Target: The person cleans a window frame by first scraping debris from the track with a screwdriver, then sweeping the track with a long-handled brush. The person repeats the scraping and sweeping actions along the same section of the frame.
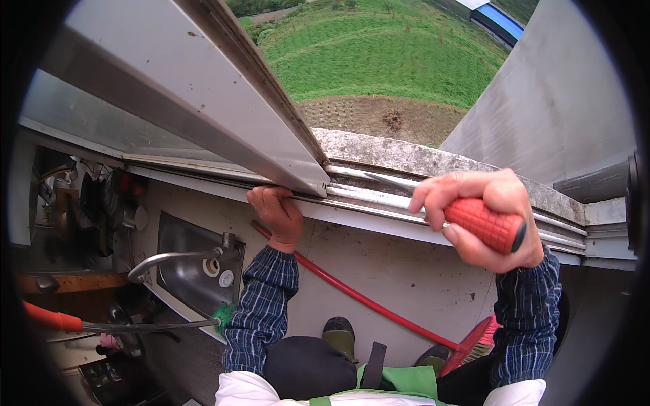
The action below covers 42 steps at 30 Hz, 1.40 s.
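My right hand (487,218) is closed around the red ribbed handle (480,223) of a tool with a thin metal blade (388,181), perhaps a screwdriver. The blade points left, over the white grooved tracks (365,195) of a sliding window. Dirt lies along the grooves. My left hand (277,212) rests on the inner edge of the window frame, at the lower corner of the sliding sash (244,111), fingers curled over the edge. Whether it grips the sash or only the rail cannot be told.
A steel sink (190,264) with a curved faucet (172,259) lies at left, a green scrubber (223,317) near its edge. A red-handled broom (365,299) lies diagonally across the pale surface beneath me. Beyond the concrete sill (386,147) is a grassy field.
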Available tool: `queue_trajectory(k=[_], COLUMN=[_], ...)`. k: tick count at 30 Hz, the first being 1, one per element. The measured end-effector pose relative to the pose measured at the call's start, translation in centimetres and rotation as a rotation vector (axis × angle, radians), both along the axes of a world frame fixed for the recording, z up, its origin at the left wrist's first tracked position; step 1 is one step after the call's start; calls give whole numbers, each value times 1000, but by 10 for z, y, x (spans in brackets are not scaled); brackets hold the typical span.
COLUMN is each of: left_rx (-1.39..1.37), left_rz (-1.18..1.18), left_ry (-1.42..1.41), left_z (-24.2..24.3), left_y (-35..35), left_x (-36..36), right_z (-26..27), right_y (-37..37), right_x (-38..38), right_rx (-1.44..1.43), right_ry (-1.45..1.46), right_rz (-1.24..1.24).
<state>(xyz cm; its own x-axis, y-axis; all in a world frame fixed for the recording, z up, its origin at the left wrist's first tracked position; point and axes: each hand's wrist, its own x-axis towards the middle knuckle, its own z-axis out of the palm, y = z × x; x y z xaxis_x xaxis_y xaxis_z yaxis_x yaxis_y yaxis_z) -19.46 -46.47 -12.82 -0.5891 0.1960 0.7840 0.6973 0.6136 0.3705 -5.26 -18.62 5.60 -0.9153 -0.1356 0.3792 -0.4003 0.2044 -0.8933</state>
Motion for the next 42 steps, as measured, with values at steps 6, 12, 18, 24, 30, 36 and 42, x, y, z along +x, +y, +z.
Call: queue_trajectory(k=[6, 12, 18, 24, 30, 36, 42], left_rx=[-11, -10, 13, 9, -31, 14, 17], left_rz=[5, -14, 15, -19, 14, -22, -9], left_ry=[23, 30, 18, 9, 22, -21, -32], left_z=[-2, -3, -2, -1, 2, -9, -14], left_y=[0, 1, -2, 4, -3, -1, -14], left_x=[2, 1, 4, 0, 4, 0, 4], right_z=[-21, -47, -1, -24, 7, -32, 6], right_y=[2, -10, 22, 10, 63, 17, 51], right_x=[-42, -77, -38, -68, -42, -72, -30], right_rx=[-191, -49, 336, 109, -11, -194, 147], right_ry=[-326, -154, -58, -84, -365, -227, -243], right_rz=[-40, 86, 166, 179, 54, -48, -91])
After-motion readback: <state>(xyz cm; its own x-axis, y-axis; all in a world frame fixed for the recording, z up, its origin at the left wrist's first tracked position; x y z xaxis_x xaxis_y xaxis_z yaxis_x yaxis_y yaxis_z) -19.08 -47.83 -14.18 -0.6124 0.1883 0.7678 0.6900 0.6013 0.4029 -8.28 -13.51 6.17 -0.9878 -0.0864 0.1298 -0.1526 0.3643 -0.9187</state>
